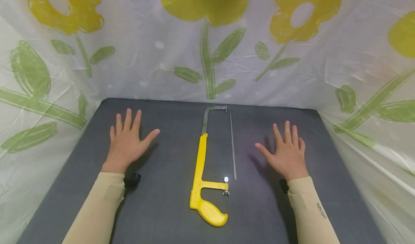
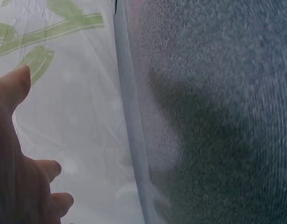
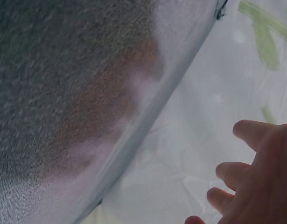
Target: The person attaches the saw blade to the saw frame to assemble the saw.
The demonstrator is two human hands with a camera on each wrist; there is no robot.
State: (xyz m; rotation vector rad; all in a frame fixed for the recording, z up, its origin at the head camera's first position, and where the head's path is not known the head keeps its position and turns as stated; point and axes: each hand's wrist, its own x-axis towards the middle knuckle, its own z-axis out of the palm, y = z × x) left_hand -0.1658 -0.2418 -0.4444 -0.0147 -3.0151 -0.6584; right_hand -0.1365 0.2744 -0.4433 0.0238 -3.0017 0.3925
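Observation:
A hacksaw frame [image 1: 199, 161] with a yellow handle and a grey metal bow lies at the middle of the dark table. Just right of it, apart from the frame, lies a thin straight hacksaw blade [image 1: 233, 147]. A wing nut [image 1: 226, 192] sits at the end of the frame's yellow crosspiece. To the left of the saw, my left hand [image 1: 127, 145] is held palm down with its fingers spread, holding nothing. On the other side my right hand [image 1: 288, 157] is spread likewise, nearer the blade. Both wrist views show only fingers, table and curtain.
The dark table top [image 1: 162, 200] has its far edge against a white curtain [image 1: 139, 64] printed with yellow flowers and green leaves. The curtain also hangs along the left and right sides. A dark wrist-camera mount [image 1: 133, 179] shows under the left sleeve.

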